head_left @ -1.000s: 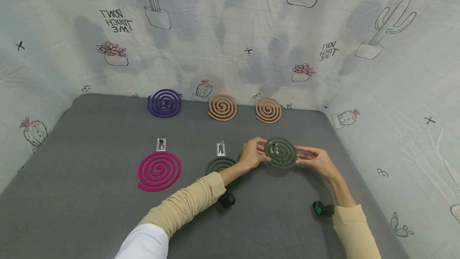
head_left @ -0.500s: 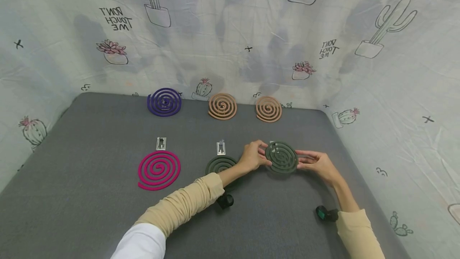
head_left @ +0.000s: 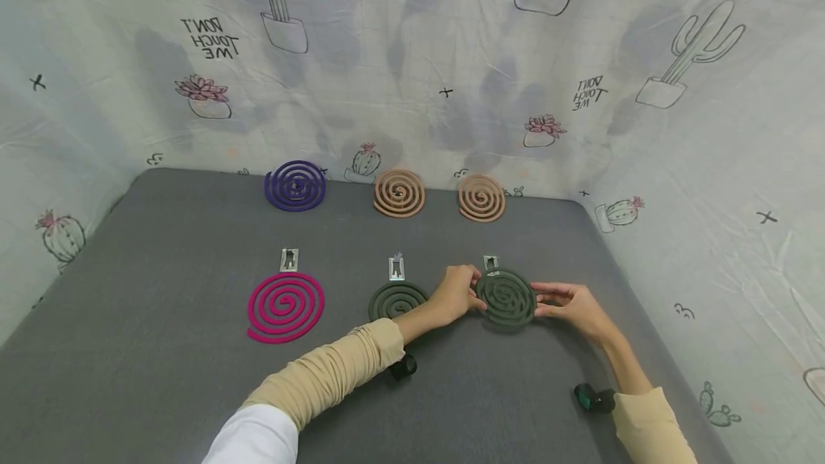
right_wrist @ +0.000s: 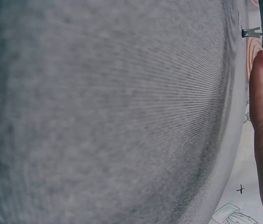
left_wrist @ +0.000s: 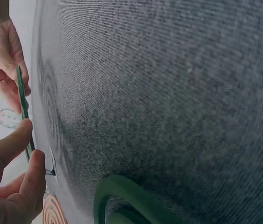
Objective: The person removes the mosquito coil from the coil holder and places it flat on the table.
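A dark green mosquito coil (head_left: 505, 298) is held a little above the grey table, between both hands. My left hand (head_left: 453, 293) pinches its left edge between thumb and fingers, and my right hand (head_left: 572, 308) grips the opposite edge. Seen from the left wrist, the green coil (left_wrist: 23, 95) is edge-on and apart from the table surface. Just beyond it lies a small metal coil stand (head_left: 491, 262), its upright prong (right_wrist: 251, 32) showing in the right wrist view. A second green coil (head_left: 394, 297) lies on the table, partly hidden by my left forearm.
Left of centre lies a pink coil (head_left: 286, 308). Two more metal stands (head_left: 289, 260) (head_left: 396, 268) lie in the same row. Along the back are a purple coil (head_left: 295, 185) and two tan coils (head_left: 399, 193) (head_left: 481, 198). Printed cloth (head_left: 445, 41) surrounds the table.
Both hands have brought the green coil down and toward me. The metal stand behind it, covered before, now shows past the coil's far edge.
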`<state>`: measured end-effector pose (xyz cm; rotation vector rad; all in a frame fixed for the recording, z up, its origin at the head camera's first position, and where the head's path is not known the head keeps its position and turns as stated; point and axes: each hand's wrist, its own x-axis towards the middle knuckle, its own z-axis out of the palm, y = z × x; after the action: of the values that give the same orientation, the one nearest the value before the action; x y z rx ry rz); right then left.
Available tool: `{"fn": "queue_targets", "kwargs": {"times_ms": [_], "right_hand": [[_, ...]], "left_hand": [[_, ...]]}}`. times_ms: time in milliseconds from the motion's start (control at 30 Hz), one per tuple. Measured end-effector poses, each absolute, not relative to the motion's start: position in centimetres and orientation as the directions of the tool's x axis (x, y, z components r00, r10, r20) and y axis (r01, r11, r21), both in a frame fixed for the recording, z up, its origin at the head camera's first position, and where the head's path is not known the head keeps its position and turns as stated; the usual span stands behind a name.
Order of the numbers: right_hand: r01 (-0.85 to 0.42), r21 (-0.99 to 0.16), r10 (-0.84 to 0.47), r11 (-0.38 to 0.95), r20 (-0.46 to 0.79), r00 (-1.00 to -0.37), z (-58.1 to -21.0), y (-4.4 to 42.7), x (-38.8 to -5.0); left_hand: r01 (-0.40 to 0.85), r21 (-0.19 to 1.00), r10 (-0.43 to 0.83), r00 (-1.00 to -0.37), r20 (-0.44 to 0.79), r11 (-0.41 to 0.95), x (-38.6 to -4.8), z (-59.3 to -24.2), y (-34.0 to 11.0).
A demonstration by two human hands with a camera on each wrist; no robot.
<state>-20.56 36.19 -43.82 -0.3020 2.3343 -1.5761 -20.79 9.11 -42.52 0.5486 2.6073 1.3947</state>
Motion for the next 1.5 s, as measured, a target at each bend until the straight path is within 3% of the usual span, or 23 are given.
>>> {"fn": "queue_targets", "kwargs": {"times_ms": [400,800,1133,1500], "right_hand": [[0.078,-0.915,-0.371,0.395,-0.236,-0.898,-44.1,36.7,-20.3],[0.071,-0.898,-0.414,0.433,-0.269,-0.870,-43.1,36.0,-20.9],[-0.006,-0.856,-0.440,0.516,-0.260,-0.860,-42.6,35.6,-21.2],[-0.059,-0.856,-0.454,0.513,-0.212,-0.865,-43.0,35.6,-20.8]], "left_hand": [[0.275,0.793,0.414,-0.910,0.032,0.543,-20.2,-43.2,9.6],[0.296,0.718,0.419,-0.908,0.005,0.630,-20.8,-43.2,9.8],[0.290,0.692,0.422,-0.906,-0.023,0.661,-21.0,-43.1,9.9],[0.315,0.612,0.441,-0.895,-0.063,0.726,-21.2,-43.3,10.2]]}}
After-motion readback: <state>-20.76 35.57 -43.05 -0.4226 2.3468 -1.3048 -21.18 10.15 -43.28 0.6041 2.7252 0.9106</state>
